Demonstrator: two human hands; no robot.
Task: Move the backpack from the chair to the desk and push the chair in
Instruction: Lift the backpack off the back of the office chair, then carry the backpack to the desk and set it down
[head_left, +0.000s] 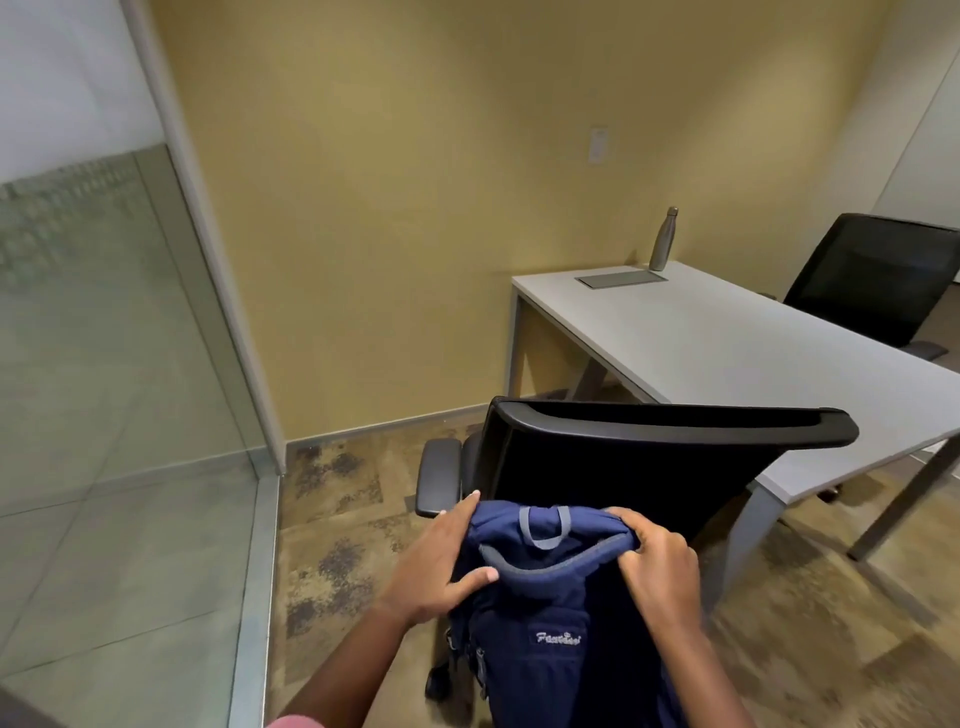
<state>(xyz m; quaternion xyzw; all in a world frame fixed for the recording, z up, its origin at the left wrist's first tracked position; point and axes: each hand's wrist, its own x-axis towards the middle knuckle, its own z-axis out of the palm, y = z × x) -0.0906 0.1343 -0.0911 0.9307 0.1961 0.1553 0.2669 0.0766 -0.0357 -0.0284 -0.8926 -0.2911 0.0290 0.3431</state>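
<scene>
Navy backpack (550, 613) gripped between left hand (441, 561) and right hand (657, 566)

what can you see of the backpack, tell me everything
The backpack is navy blue fabric, upright at the chair, in front of its black backrest; whether it rests on the seat is hidden. A small grey loop and a padded, grey-edged carry handle sit on top. A pale stitched logo, unreadable, marks the front, with grey zipper pulls at one side. Both hands grip its top: the left hand and the right hand. Its bottom is out of frame.
</scene>
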